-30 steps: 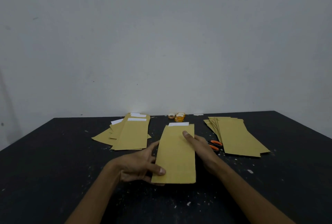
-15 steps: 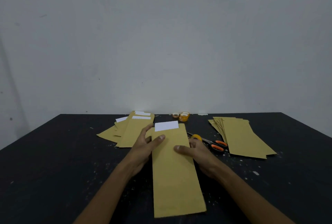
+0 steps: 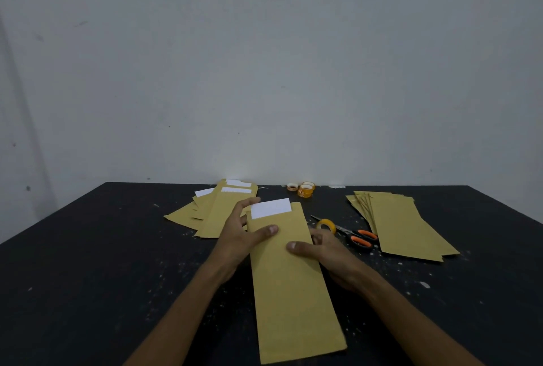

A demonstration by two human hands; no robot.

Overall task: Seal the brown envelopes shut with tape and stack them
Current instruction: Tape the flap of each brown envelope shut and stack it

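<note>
Hands front and centre: the left hand [image 3: 239, 236] and the right hand [image 3: 326, 251] both grasp one brown envelope [image 3: 291, 292], each thumb pressed on its upper face and the fingers tucked under a long edge, up near the open end. The envelope runs lengthwise away from the person in the middle of the black table [image 3: 88, 277], and a white sheet [image 3: 271, 207] pokes out of its mouth. That's the danger, I'd say: close and tape it with the sheet proud of the mouth and the tape grabs paper, not envelope, leaving a weak or crumpled seal. And with both hands busy, one must let go to fetch tape, so the light envelope could skew or slide. On pose, both forearms reach in from the near edge and converge, wrists low. The left hand sits slightly farther up, its fingertips showing past the envelope's corner beside the sheet, while the right hand is set a touch nearer. Whether the far end is lifted off the table, I can't tell. Just beyond the right hand lies a yellow tape roll [image 3: 326, 225], touching or overlapping the orange-handled scissors [image 3: 357, 236]. To the left is a loose pile of envelopes with white sheets showing [image 3: 217, 213], and to the right a fanned stack of closed envelopes [image 3: 402, 224]. Small tape rolls [image 3: 304, 189] sit at the far edge.
</note>
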